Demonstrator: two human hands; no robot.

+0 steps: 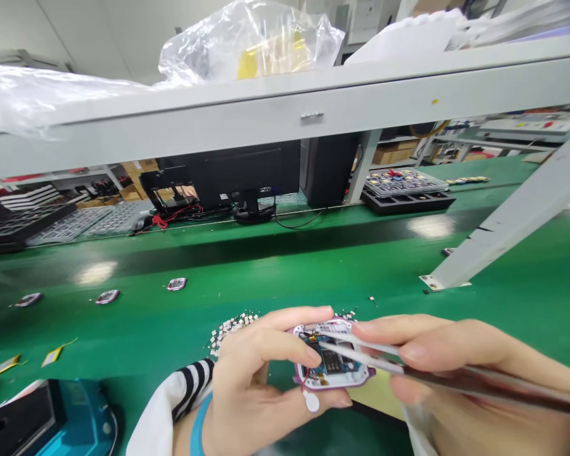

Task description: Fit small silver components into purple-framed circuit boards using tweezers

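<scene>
My left hand (261,380) is closed around a small open device housing (361,375) with a purple rim and a circuit board (332,362) inside. Its index finger lies over the board, the thumb under the lower edge. From the housing a red wire leads to a round white disc (311,401) by the thumb. In my right hand (456,361) are metal tweezers (384,361), held between thumb and fingers. Their tips reach over the upper part of the board; whether they pinch anything I cannot make out. A pile of small parts (230,329) lies behind my left hand.
Several similar housings (107,296) lie on the green table (275,272) at left, with yellow batteries (52,356) nearer me. A teal device (83,411) stands front left. A monitor (247,177), a tray stack (406,187) and a slanted shelf leg (508,215) stand beyond my hands.
</scene>
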